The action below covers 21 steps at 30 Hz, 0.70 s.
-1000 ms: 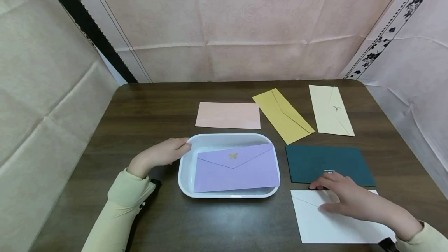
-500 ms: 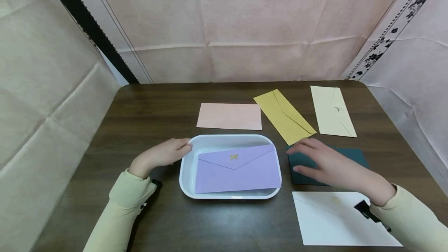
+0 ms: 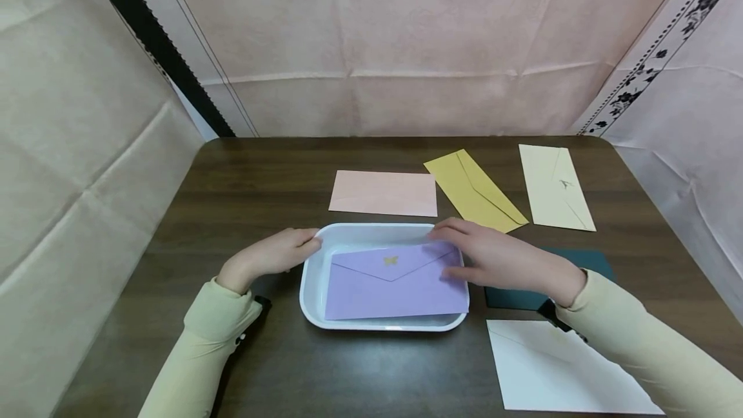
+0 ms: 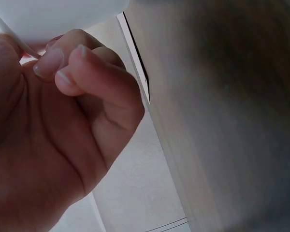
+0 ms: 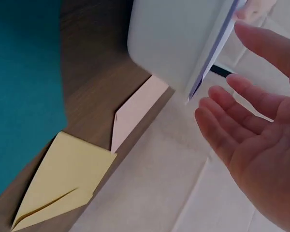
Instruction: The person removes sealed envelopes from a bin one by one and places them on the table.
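Observation:
A white tray (image 3: pixel 366 238) stands at mid-table with a lilac envelope (image 3: pixel 386 298) lying in it, a gold butterfly on the flap. My left hand (image 3: pixel 269 257) holds the tray's upper left rim. The left wrist view shows that rim pinched between thumb and curled fingers. Over the tray's right side is my right hand (image 3: pixel 499 257), thumb and fingers apart above the envelope's right end. In the right wrist view this hand (image 5: pixel 261 130) has nothing between its fingers. Whether its fingertips touch the envelope or rim, I cannot tell.
Behind the tray lie a pink envelope (image 3: pixel 383 193), a yellow envelope (image 3: pixel 477 191) and a cream envelope (image 3: pixel 556 189). To the right, partly under my right arm, are a dark teal envelope (image 3: pixel 513 298) and a white envelope (image 3: pixel 551 373). Pale cloth (image 3: pixel 406 50) hangs beyond the wooden table.
My right hand has moved left and away from me, from the white envelope across the teal one to above the tray's right side. The left hand keeps its hold on the tray.

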Each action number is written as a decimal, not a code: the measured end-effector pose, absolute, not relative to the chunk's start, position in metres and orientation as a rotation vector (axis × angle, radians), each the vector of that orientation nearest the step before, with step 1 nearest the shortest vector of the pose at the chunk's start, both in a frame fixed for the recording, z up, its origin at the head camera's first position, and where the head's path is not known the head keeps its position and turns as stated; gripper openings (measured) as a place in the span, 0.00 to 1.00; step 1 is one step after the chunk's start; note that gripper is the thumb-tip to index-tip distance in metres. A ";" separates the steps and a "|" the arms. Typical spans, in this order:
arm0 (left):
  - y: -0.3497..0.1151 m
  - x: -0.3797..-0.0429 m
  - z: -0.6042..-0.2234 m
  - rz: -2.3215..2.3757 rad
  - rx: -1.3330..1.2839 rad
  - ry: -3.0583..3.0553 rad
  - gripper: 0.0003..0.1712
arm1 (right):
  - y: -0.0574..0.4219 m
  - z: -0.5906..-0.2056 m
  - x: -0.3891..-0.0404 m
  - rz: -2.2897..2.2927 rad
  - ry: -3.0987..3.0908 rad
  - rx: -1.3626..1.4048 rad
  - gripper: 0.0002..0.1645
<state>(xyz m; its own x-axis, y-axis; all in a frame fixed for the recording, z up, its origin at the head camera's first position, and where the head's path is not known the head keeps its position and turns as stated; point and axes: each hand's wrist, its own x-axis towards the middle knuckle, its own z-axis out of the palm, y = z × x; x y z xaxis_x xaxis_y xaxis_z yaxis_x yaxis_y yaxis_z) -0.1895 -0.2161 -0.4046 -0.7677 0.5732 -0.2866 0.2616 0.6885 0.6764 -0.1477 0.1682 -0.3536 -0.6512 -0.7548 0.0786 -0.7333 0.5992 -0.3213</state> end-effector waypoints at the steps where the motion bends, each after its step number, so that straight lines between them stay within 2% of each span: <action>1: -0.216 -0.190 -0.405 0.860 0.647 2.416 0.19 | 0.165 -0.354 -0.149 -0.495 2.732 -1.285 0.32; 12: -0.217 -0.192 -0.406 0.843 0.661 2.492 0.18 | 0.146 -0.365 -0.170 -0.342 2.671 -1.397 0.34; 21: -0.213 -0.197 -0.407 0.856 0.667 2.639 0.12 | 0.136 -0.367 -0.181 -0.305 2.603 -1.223 0.35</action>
